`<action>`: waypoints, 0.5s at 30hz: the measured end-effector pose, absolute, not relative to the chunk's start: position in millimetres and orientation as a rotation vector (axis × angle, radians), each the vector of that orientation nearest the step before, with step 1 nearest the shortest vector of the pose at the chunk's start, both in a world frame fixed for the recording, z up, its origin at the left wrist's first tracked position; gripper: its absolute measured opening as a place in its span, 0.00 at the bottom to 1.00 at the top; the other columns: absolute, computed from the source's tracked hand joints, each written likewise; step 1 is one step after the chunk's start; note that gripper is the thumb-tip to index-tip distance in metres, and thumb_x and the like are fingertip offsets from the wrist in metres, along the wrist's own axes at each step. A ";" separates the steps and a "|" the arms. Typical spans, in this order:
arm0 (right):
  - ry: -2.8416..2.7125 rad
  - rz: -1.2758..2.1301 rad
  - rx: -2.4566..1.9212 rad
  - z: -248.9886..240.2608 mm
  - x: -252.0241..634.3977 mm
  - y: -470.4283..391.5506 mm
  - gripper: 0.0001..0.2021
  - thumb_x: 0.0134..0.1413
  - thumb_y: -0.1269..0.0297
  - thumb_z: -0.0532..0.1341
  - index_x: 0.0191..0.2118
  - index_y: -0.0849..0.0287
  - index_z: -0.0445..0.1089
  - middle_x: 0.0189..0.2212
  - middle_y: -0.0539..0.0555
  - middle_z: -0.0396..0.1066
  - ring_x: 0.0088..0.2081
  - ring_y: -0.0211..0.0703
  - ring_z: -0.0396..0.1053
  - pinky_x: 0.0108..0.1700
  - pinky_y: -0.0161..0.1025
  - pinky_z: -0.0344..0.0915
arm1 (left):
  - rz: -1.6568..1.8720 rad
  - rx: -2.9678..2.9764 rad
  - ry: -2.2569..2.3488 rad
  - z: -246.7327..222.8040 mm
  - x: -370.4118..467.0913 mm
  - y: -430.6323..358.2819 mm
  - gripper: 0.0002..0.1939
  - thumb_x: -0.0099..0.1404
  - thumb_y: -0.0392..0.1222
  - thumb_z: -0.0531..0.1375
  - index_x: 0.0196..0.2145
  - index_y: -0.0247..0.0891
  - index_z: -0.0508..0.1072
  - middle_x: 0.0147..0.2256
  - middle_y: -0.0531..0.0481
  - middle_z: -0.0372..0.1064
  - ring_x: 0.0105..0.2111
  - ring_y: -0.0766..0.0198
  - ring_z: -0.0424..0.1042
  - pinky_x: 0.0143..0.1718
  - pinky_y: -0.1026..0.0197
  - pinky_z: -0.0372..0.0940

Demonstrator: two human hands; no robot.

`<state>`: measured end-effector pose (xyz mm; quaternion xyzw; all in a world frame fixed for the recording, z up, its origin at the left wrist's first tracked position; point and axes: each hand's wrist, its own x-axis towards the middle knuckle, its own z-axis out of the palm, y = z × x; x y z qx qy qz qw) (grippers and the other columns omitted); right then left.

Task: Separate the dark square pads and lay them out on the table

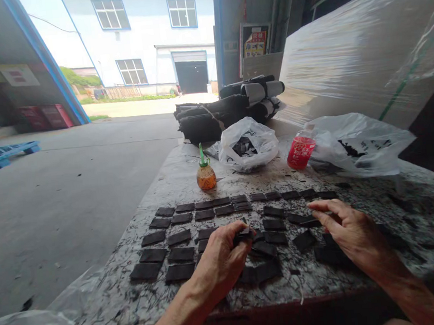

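Black flat rectangular pieces, perhaps fabric or foam, lie in rows across a table [111,297] strewn with dark scraps. My left hand [226,247] is closed around a small black piece [243,234], held between thumb and fingers above the middle rows; the fingers partly hide it. To the right, my right hand [345,221] reaches over the pieces with thumb and forefinger stretched out and slightly apart, nothing visible between them. Just left of its fingertips is a black piece [296,218] on the table. Darker pieces [330,256] lie partly beneath that hand.
Behind the rows stand an oil bottle [206,176] with a green spout and a red-labelled bottle [301,151]. Two plastic bags [266,152] hold dark scraps. Rolled black material [213,124] sits at the back, beside a large plastic-wrapped stack [330,62].
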<state>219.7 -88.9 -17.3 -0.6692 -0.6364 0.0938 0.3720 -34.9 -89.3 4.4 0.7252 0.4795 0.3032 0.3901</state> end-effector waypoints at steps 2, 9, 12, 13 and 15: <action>-1.655 0.271 -1.730 -16.3 215.4 -90.5 0.15 0.54 0.53 0.52 0.37 0.57 0.70 0.37 0.54 0.72 0.37 0.47 0.69 0.37 0.40 0.63 | 0.687 1.944 1.254 2.6 -30.8 -88.5 0.11 0.56 0.35 0.50 0.33 0.40 0.71 0.26 0.54 0.66 0.28 0.64 0.62 0.32 0.62 0.52; -1.783 0.416 -1.783 -1.8 205.8 -99.1 0.26 0.55 0.41 0.44 0.30 0.54 0.71 0.29 0.53 0.72 0.30 0.45 0.68 0.32 0.38 0.61 | 0.454 2.082 1.344 2.6 -28.4 -91.6 0.17 0.54 0.34 0.49 0.39 0.46 0.70 0.23 0.55 0.66 0.23 0.64 0.63 0.29 0.63 0.53; -1.661 0.167 -1.776 -2.6 215.6 -97.3 0.24 0.54 0.43 0.47 0.37 0.54 0.71 0.37 0.54 0.71 0.38 0.49 0.68 0.40 0.42 0.62 | 0.423 2.098 1.404 3.9 -30.6 -90.8 0.18 0.55 0.34 0.48 0.40 0.46 0.70 0.22 0.55 0.65 0.21 0.64 0.61 0.27 0.62 0.52; -1.622 0.041 -1.782 -3.7 219.2 -96.8 0.23 0.54 0.44 0.48 0.38 0.55 0.70 0.38 0.55 0.71 0.40 0.50 0.68 0.41 0.43 0.62 | 0.396 2.128 1.419 3.7 -31.1 -90.7 0.19 0.55 0.35 0.48 0.42 0.46 0.69 0.22 0.54 0.66 0.21 0.63 0.62 0.27 0.62 0.53; -1.587 -0.196 -1.771 -7.6 223.6 -98.0 0.20 0.55 0.48 0.49 0.39 0.57 0.69 0.41 0.57 0.69 0.41 0.51 0.68 0.42 0.44 0.62 | 0.305 2.220 1.421 1.8 -31.8 -91.9 0.21 0.55 0.34 0.48 0.45 0.46 0.68 0.25 0.51 0.70 0.24 0.60 0.67 0.29 0.60 0.55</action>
